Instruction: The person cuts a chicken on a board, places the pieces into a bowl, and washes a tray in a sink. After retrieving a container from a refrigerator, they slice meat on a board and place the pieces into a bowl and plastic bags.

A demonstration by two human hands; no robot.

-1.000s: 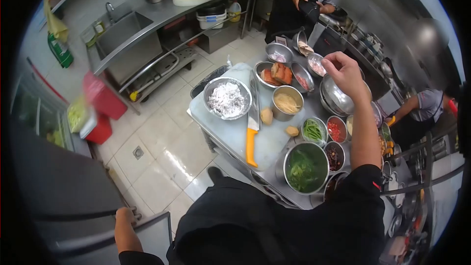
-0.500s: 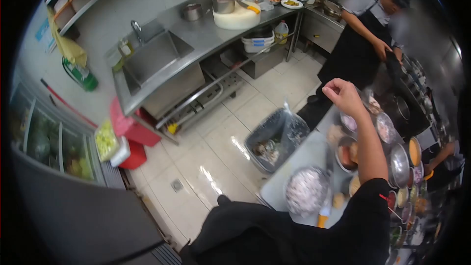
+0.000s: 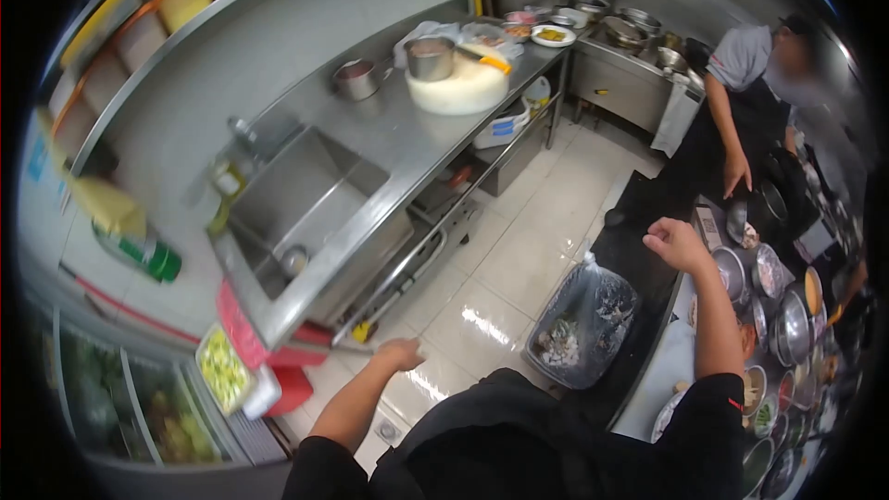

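Note:
My left hand (image 3: pixel 400 355) hangs over the tiled floor, its fingers curled; anything in them is too small to tell. My right hand (image 3: pixel 676 244) is raised near the edge of the prep counter, loosely closed, its contents also hard to make out. Below and to its left stands a grey bin (image 3: pixel 611 352) lined with clear plastic and holding scraps. Metal bowls (image 3: pixel 728 273) of food lie to the right of my right forearm. Neither hand visibly touches a surface.
A steel counter (image 3: pixel 319 292) with a sink (image 3: pixel 310 213) runs ahead, bearing a round white board (image 3: pixel 458 88), a pot (image 3: pixel 430 59) and an orange-handled knife (image 3: pixel 485 59). A co-worker (image 3: pixel 741 102) stands at the right. A red bin (image 3: pixel 294 389) is at lower left.
The view has turned and moved nearer the sink. My left hand has come into view. My right hand is lower in the frame, and the bowl of white food is mostly hidden by my sleeve.

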